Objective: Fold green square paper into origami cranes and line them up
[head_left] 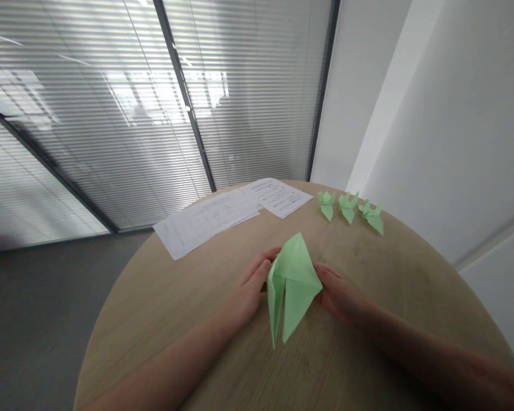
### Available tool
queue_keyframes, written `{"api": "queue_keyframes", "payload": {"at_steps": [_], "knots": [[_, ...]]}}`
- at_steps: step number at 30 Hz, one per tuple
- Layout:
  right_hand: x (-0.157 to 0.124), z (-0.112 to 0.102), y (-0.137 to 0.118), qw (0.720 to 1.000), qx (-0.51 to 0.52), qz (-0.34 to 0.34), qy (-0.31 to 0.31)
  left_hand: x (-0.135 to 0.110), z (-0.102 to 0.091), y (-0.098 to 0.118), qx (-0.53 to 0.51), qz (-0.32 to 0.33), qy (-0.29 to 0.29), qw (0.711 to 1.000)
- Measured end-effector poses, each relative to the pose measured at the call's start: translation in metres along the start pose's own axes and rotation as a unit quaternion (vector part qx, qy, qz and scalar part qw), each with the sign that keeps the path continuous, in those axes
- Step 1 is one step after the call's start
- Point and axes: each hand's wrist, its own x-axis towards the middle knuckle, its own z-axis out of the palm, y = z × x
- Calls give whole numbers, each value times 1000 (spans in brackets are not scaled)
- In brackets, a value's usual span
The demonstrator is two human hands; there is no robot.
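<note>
A partly folded sheet of light green origami paper (pixel 297 268) is held up over the table between both hands. It has a pointed top and two long flaps that hang toward me with a narrow slit between them. My left hand (pixel 257 279) pinches its left edge, thumb in front. My right hand (pixel 332 285) grips the right edge, with most of its fingertips hidden behind the paper. Three finished-looking green origami figures, a left one (pixel 326 205), a middle one (pixel 347 208) and a right one (pixel 372 217), stand in a row at the far right of the table.
Printed paper sheets (pixel 214 220) lie overlapping at the far left of the round wooden table (pixel 163 319), with another printed page (pixel 278 197) beside them. Behind the table are a glass partition with blinds (pixel 257 114) and a white wall (pixel 462 131).
</note>
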Motion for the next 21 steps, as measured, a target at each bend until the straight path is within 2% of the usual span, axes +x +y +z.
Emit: {"api": "queue_keyframes", "payload": {"at_steps": [4, 9, 13, 15, 18, 21], "knots": [[1, 3, -1, 1000, 10, -5, -26, -1, 1, 0, 47, 9, 19, 999], [3, -9, 8, 999, -36, -26, 16, 0, -3, 3, 87, 25, 42, 995], [1, -14, 6, 993, -91, -52, 47, -3, -6, 12, 163, 59, 16, 985], [0, -13, 2, 986, -141, -57, 63, -4, -7, 15, 224, 68, 9, 972], [-3, -11, -4, 971, -220, -70, 61, -3, -8, 17, 319, 100, 28, 942], [-4, -10, -6, 946, -295, -126, 50, -1, -9, 17, 389, 146, 29, 909]]}}
